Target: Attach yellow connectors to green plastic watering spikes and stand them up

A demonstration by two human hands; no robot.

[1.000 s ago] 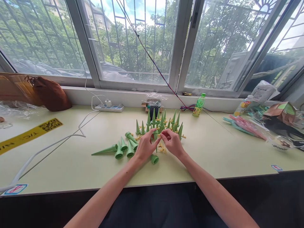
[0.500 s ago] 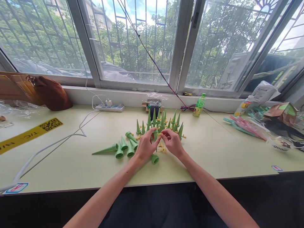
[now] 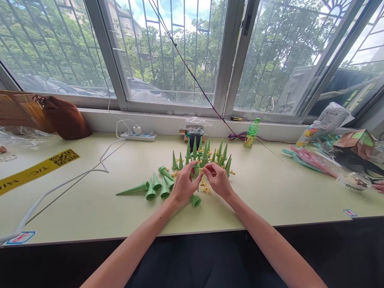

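A: State of each grip?
B: The left hand [image 3: 183, 185] pinches a green cone [image 3: 196, 171], point downward; the right hand [image 3: 220, 183] pinches a small yellow piece [image 3: 201, 170] at its side.
A: Position?
B: Above the table [image 3: 264, 192], nearer the viewer than the upright cones [image 3: 205, 154]; lying cones [image 3: 165, 191] are left.

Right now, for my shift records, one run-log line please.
left hand: holds green cone | right hand: pinches yellow fitting | standing cones: beyond hands | lying cones: left of hands
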